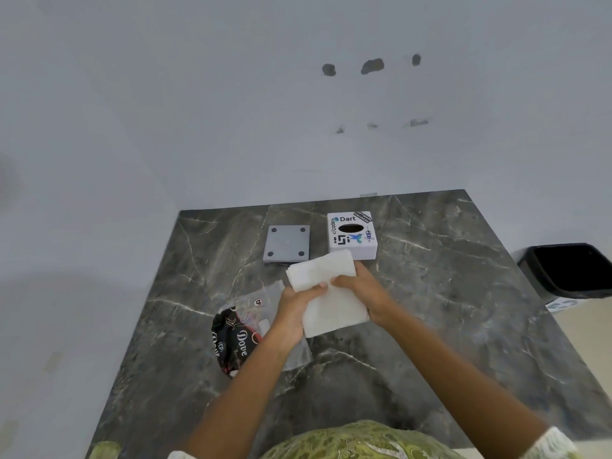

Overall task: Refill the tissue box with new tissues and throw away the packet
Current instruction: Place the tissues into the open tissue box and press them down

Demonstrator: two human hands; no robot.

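I see both hands meeting at the middle of the frame over a dark marble counter (pixel 430 293), and between them they carry a thick white stack of tissues (pixel 326 291). My left hand (pixel 294 308) wraps the stack's left edge with the fingers curled over the top, while my right hand (pixel 362 293) clamps the right edge, thumb across the upper face; both are grasping the stack, which bends in the middle and tilts up toward the far end. Just beyond the stack, above centre, the white tissue box (pixel 352 235) stands on the counter with its oval opening facing up and stickers around it; the far corner of the stack overlaps the box's near edge in the picture, though I cannot tell whether they touch. Left of the box, close beside it, a grey square panel (pixel 287 243) with four dark round pads lies flat. At lower left of centre, partly under my left forearm, the opened packet (pixel 236 332) lies crumpled on the counter, clear plastic with a black printed part. At the right edge of the frame a black bin (pixel 568 271) sits off the counter, well apart from the box
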